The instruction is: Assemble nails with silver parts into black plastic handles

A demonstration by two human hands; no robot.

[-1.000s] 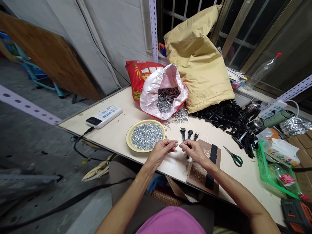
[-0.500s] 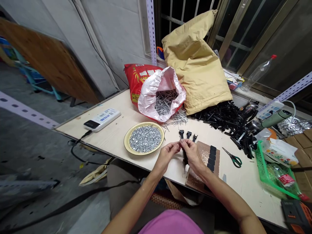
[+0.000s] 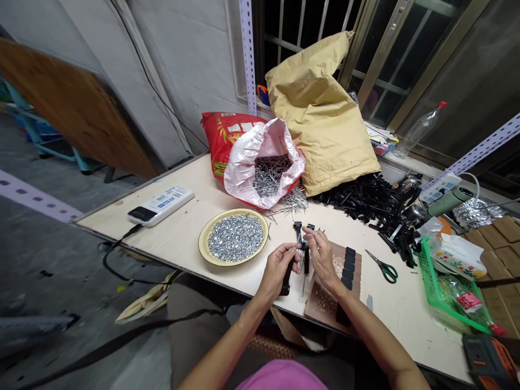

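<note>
My left hand (image 3: 279,266) is closed, thumb and forefinger pinched, around a black plastic piece (image 3: 286,280) that hangs below the fingers. Just right of it, my right hand (image 3: 320,259) has its fingers stretched toward the left fingertips, apart from each other. Between and beyond the hands lie small black plastic clips (image 3: 298,225) with thin metal pins, partly hidden by the fingers. Under the right wrist is a brown board (image 3: 325,298) carrying a row of black square pads (image 3: 348,268). Left of my hands sits a yellow dish (image 3: 203,246) full of small shiny metal pieces.
A red bag (image 3: 219,138) spills long screws or nails behind the dish. Next to it leans a tan sack (image 3: 329,130) by a black parts heap (image 3: 365,195). Scissors (image 3: 384,269), a green basket (image 3: 430,290) and a white power bank (image 3: 162,205) also lie on the table.
My hands were together at the fingertips and are now a little apart. The black piece now shows below my left hand, and my right fingers have stretched out. The camera view has shifted slightly.
</note>
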